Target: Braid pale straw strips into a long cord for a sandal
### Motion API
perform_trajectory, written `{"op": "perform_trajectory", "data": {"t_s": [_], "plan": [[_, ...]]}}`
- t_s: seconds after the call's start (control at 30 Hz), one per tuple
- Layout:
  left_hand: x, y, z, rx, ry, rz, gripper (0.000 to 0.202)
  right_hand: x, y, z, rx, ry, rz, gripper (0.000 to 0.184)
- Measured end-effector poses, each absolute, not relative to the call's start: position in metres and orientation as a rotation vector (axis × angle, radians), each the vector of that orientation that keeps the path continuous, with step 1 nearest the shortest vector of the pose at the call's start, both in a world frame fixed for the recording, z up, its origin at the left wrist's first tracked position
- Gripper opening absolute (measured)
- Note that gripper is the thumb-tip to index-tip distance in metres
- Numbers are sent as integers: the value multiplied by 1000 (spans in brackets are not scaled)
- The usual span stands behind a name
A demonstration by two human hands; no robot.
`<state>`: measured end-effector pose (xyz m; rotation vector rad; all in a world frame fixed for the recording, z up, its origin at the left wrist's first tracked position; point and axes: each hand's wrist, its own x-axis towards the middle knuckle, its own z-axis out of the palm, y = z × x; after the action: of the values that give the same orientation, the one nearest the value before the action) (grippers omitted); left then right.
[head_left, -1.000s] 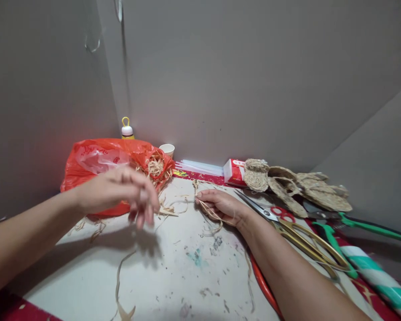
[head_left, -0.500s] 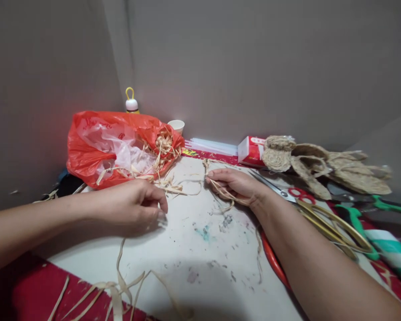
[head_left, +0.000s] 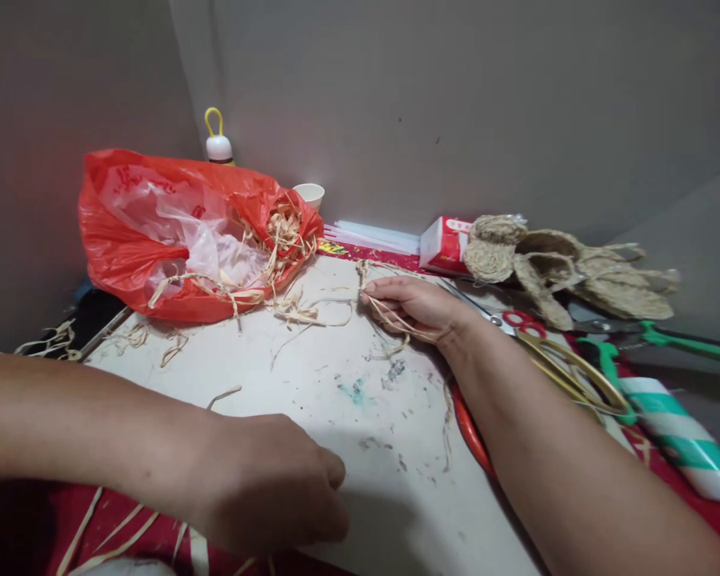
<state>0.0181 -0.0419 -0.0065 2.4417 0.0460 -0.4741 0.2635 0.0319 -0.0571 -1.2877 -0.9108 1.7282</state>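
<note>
My right hand [head_left: 417, 308] is closed in a pinch on thin raffia strands [head_left: 362, 274] near the far side of the white tabletop [head_left: 312, 376]. A small knotted or twisted end stands up past the fingertips, and loose strands trail under the palm toward the wrist. My left hand [head_left: 276, 480] is low at the front, back upward, its fingers curled shut. The fingertips are turned away, so anything in them is hidden. Flat raffia strips [head_left: 78, 532] lie on the red cloth [head_left: 36, 512] below the left forearm.
A red plastic bag [head_left: 126, 272] of raffia lies at the back left, by a paper cup [head_left: 310, 195] and bottle [head_left: 219, 148]. On the right are woven straw pieces [head_left: 492, 252], a tissue pack [head_left: 447, 244], gold-handled scissors [head_left: 567, 372], green-handled shears [head_left: 690, 344] and a striped roll [head_left: 684, 440].
My left hand has moved toward me and to the right, away from the bag's mouth. The right hand keeps its pinch on the strands. The view has tilted slightly downward.
</note>
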Motion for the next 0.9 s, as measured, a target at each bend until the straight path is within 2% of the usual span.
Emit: {"op": "perform_trajectory", "data": {"t_s": [0.1,0.2,0.37,0.57,0.77,0.9], "plan": [[21,-37,-7,2194,244,-267,18,263,32,-58,-1290,-909,1729,16],[23,-26,-6,1736,459,-230,7,263,32,-57,-1293,-915,1727,14],[34,-9,-18,1252,563,-135,21,263,33,-57,-1272,-938,1740,18],[56,23,-25,1325,758,329,4,263,34,-58,-1255,-980,1744,21],[68,61,-4,1567,759,629,14,263,34,-58,-1236,-1001,1757,24],[78,76,-11,1704,703,738,14,263,35,-57,-1244,-995,1767,23]]}}
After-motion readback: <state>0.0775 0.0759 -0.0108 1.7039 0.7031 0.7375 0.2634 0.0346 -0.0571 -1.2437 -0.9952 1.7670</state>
